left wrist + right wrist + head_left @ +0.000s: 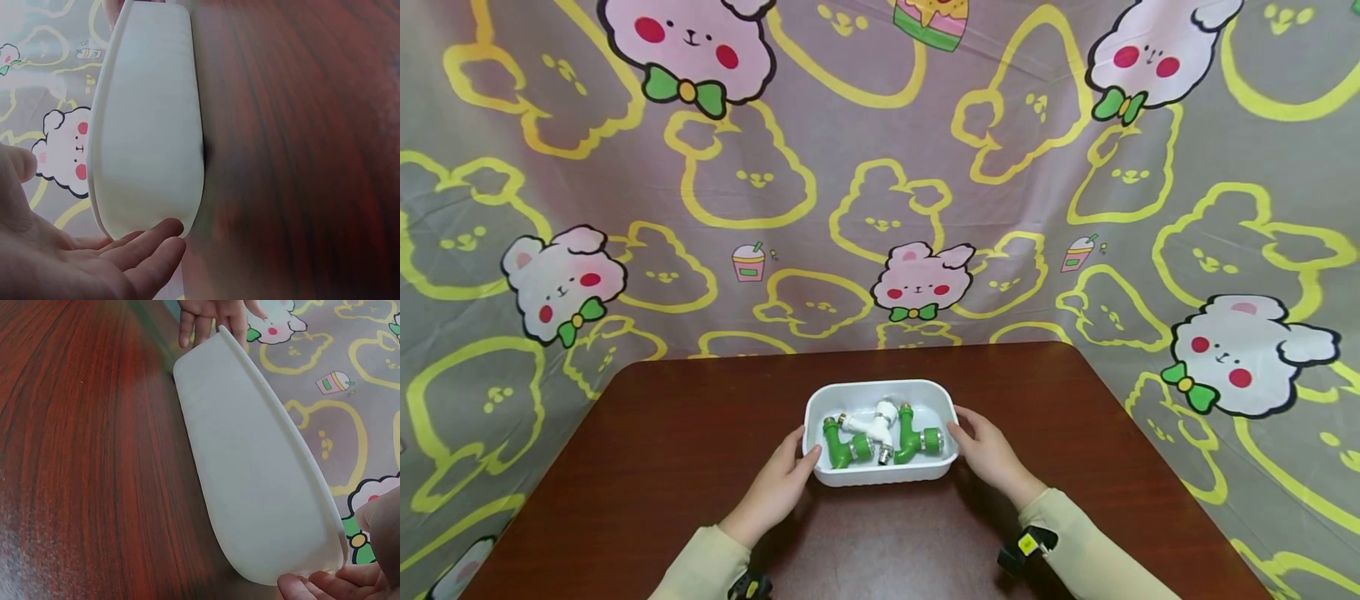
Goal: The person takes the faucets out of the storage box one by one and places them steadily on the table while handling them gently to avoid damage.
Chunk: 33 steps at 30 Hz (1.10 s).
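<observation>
A white plastic tray [880, 477] with rounded corners sits on the table, holding three plastic water taps. A green tap [841, 452] lies at its left, a white tap [874, 427] in the middle, and another green tap [912, 442] at the right. My left hand [778, 482] holds the tray's left end, thumb by the rim and fingers along the outer wall. At the opposite end my right hand [992, 454] holds it the same way. Both wrist views show fingertips [167, 228] against the tray's side, low on the wall; the taps are hidden there.
The dark reddish-brown wooden table [700, 433] extends around the tray on all sides. Behind it and at both sides hangs a grey cloth [820, 250] with cartoon animals. Black bands [1030, 546] with yellow marks are on both wrists, over light sleeves.
</observation>
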Available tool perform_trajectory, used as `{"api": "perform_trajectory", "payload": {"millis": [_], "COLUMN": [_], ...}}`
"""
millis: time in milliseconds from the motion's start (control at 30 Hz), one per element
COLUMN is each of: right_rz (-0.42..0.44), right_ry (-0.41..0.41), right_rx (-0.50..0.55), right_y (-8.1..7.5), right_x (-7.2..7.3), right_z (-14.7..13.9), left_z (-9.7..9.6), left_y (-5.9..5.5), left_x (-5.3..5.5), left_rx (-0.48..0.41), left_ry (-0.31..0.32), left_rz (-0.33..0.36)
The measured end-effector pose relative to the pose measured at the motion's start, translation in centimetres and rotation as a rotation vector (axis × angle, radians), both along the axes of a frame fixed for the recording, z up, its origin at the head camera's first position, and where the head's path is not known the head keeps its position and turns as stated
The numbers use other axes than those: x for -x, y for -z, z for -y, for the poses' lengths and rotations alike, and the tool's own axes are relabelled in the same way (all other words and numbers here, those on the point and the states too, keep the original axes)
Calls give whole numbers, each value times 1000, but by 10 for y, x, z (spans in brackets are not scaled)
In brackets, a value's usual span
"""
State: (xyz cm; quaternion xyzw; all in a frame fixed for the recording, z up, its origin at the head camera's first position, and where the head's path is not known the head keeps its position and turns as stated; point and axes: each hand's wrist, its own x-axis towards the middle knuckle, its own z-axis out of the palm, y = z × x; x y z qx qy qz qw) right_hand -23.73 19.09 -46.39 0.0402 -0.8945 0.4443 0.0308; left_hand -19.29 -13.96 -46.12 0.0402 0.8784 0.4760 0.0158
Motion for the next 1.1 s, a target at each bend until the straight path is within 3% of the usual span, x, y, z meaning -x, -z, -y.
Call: {"api": "perform_trajectory", "payload": {"millis": [300, 433, 800, 1100], "right_rz": [17, -1, -159, -213], "right_ry": [-17, -18, 15, 14], "right_rx": [16, -1, -95, -99], "right_y": [-1, 0, -2, -3], "right_x": [-1, 0, 5, 10], "right_z": [-2, -3, -4, -5], "left_z": [5, 7, 4, 1], "left_y": [-2, -5, -16, -16], "left_x": [2, 3, 6, 15], "left_rx": [-44, -14, 208, 396], "left_ry": [21, 16, -13, 52], "left_rz": [-7, -36, -178, -344]}}
